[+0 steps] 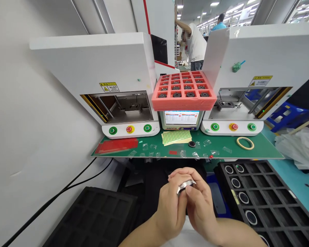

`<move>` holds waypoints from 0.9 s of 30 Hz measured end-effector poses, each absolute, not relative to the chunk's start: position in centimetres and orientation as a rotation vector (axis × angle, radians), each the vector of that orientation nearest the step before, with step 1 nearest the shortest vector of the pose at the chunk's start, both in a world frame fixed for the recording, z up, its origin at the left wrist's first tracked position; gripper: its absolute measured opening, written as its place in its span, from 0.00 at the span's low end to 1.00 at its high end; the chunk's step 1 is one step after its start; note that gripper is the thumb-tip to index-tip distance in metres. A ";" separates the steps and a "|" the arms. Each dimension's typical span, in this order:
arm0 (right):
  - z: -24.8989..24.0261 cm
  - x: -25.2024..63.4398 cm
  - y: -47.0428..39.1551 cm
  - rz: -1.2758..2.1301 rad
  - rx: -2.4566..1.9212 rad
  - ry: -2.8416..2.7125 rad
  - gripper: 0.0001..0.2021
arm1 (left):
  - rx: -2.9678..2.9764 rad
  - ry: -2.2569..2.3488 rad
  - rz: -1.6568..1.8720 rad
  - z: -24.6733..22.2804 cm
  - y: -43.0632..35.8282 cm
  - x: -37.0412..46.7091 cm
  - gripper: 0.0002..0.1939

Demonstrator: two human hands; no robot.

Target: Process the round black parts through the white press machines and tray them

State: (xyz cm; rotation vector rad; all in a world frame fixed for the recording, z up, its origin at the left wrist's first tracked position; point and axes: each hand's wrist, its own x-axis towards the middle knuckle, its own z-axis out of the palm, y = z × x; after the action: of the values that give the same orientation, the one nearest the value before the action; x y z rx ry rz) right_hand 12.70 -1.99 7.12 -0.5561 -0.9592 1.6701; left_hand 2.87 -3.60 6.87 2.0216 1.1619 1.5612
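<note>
Close to my body, below the bench edge, both hands are wrapped round a small silver watch case (pixel 186 185). My left hand (pixel 171 202) is closed along its left side. The fingers of my right hand (pixel 201 199) curl over the far side, and the thumb presses on the near edge. Most of the case is hidden by my fingers. To the right, a black foam tray (pixel 263 200) holds several round watch parts (pixel 243 197) in its left compartments. A dark round watch piece (pixel 192 144) lies on the green bench (pixel 154 141).
Two white press machines (pixel 130 68) (pixel 257 58) flank a monitor (pixel 181 118) with a pink foam tray (pixel 184 103) of round parts above it. A sticker sheet (pixel 176 137), red strips (pixel 115 145) and a tape roll (pixel 245 143) lie on the bench. A person (pixel 197 43) bends beyond.
</note>
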 end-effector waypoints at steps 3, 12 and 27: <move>7.2 12.2 -2.2 1.632 -0.517 -0.859 0.07 | 2.092 1.216 1.615 5.9 -3.6 3.0 0.16; 6.9 11.7 -2.0 1.631 -0.517 -0.792 0.04 | 2.210 1.317 1.548 5.7 -3.7 2.8 0.17; 4.6 14.4 0.7 0.911 -0.282 -1.666 0.40 | 0.516 0.468 1.160 8.7 -2.6 2.1 0.14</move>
State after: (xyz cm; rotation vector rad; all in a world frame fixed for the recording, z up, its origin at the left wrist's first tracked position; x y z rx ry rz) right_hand 14.45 0.72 4.56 -0.2818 -1.6663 0.9108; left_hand 2.09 -2.65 8.73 0.5165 0.4679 1.1597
